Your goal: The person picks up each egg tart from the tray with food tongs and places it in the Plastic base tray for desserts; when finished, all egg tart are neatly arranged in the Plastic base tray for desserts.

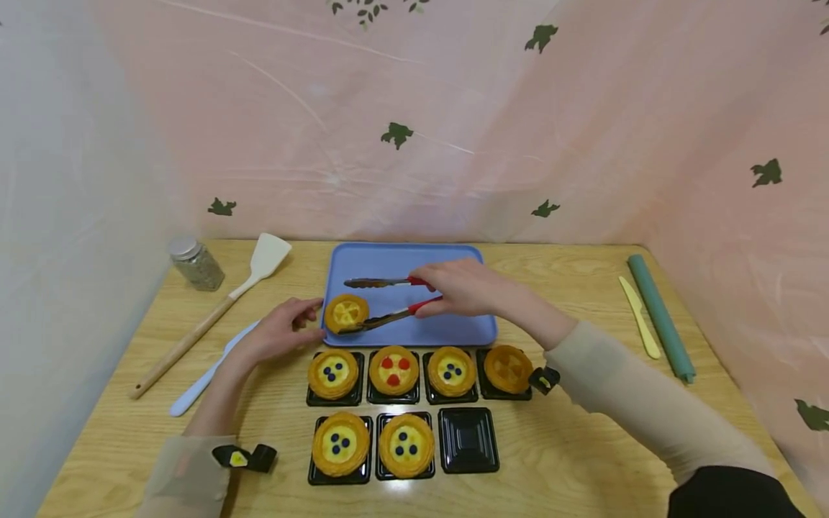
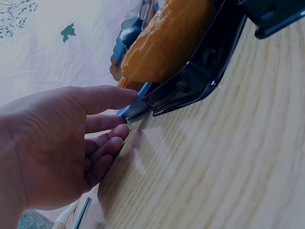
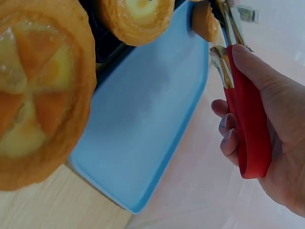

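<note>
My right hand (image 1: 456, 288) grips red-handled metal tongs (image 3: 248, 119) over the blue tray (image 1: 453, 331), their two arms spread apart. One egg tart with yellow wedges on top (image 1: 346, 312) lies at the tray's left end. The lower tong arm reaches along the near side of this tart, while the upper arm hangs beyond it. At the tray's left rim is my left hand (image 1: 285, 331), fingers loosely bent and fingertips right at the edge. In the left wrist view, its thumb (image 2: 112, 98) overlaps the tray's corner beside a black square holder (image 2: 190, 86).
Several tarts on black square holders stand in two rows before the tray, one topped with red pieces (image 1: 393, 370). A bare black holder (image 1: 469, 440) ends the front row. Left lie a spatula (image 1: 249, 277), a blue utensil (image 1: 214, 370) and a jar (image 1: 196, 265); right, a yellow knife (image 1: 639, 316) and green roll (image 1: 660, 316).
</note>
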